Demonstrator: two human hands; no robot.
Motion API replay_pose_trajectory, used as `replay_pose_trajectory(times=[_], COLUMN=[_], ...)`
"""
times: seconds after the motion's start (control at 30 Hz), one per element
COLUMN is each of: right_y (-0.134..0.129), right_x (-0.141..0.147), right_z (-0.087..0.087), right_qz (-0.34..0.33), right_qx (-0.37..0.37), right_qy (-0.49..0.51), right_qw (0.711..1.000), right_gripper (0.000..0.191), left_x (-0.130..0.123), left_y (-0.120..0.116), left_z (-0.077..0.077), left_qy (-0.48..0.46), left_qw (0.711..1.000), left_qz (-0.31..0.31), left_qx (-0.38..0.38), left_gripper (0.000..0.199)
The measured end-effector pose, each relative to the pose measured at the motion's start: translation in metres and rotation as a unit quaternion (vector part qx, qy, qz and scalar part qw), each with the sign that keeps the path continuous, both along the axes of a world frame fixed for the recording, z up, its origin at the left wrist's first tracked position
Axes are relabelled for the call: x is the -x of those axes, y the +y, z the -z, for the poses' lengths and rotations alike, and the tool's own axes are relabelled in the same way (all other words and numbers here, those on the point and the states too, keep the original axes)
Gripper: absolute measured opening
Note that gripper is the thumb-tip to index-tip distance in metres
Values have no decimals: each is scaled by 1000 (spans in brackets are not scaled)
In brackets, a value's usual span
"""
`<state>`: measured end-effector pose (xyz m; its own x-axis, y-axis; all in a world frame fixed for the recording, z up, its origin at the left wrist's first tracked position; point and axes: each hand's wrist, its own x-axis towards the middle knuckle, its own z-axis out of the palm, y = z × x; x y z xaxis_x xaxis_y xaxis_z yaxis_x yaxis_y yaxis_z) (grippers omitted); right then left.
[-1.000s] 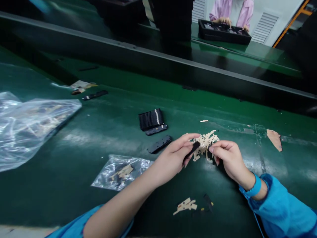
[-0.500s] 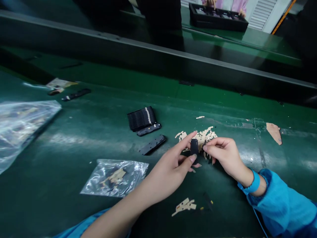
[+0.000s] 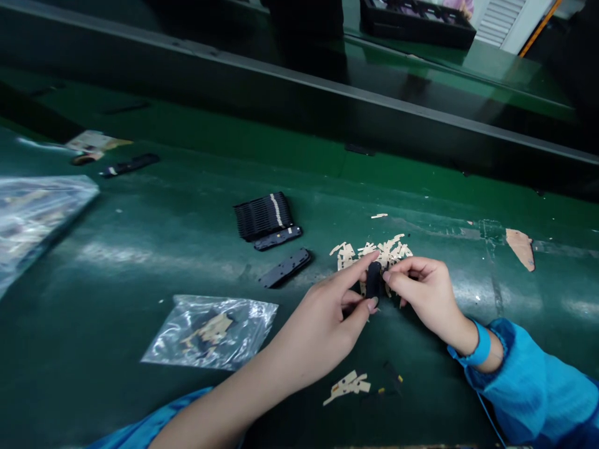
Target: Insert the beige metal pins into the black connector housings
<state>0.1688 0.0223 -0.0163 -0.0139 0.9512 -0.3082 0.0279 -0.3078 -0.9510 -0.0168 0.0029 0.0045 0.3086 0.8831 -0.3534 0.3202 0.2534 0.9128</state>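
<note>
A small black oblong plastic part (image 3: 373,280) stands on end between the thumb and fingers of my left hand (image 3: 334,315). Close beside its right edge, my right hand (image 3: 423,288) is closed in a pinch; a tiny dark thing shows at the fingertips, too small to name. Under and behind the fingers lies a heap of cream-coloured die-cut pieces (image 3: 395,248), partly covered by both hands. To the left are a stacked row of black parts (image 3: 262,216), one part (image 3: 277,238) against its front and another part (image 3: 286,268) lying flat.
A clear plastic bag (image 3: 234,324) with cream pieces lies left of my forearm, a larger bag (image 3: 37,218) at far left. More cream pieces (image 3: 347,386) lie near the front. A brown scrap (image 3: 519,248) is at right. Behind the dark ledge (image 3: 299,93), a person sits by a black tray (image 3: 421,28).
The black part in my left hand has turned, showing a narrower face, and shifted slightly right. My right hand stays pinched beside it. The view has tilted a little.
</note>
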Motion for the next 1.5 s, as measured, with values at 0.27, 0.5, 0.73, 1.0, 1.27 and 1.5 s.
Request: replay_pose_trajectory(times=[0.27, 0.5, 0.73, 1.0, 1.27, 1.5], right_y=[0, -1, -1, -1, 0, 1], right_x=[1, 0, 0, 0, 1, 2], right_z=[-1, -1, 0, -1, -2, -2], right_qz=[-1, -1, -6, -4, -7, -9], right_qx=[2, -2, 3, 13, 17, 17], right_qy=[-11, -15, -17, -10, -12, -6], right_qw=[1000, 1000, 1000, 1000, 1000, 1000], right_gripper=[8, 7, 8, 8, 9, 9], left_x=[1, 0, 0, 0, -1, 0], left_y=[1, 0, 0, -2, -1, -2], left_z=[-2, -3, -2, -3, -2, 1], left_qy=[39, 40, 42, 46, 42, 37], left_qw=[999, 999, 999, 998, 998, 998], left_qz=[26, 23, 24, 30, 36, 37], left_qx=[-11, -13, -23, -30, -26, -38], left_gripper=[69, 66, 65, 65, 69, 67])
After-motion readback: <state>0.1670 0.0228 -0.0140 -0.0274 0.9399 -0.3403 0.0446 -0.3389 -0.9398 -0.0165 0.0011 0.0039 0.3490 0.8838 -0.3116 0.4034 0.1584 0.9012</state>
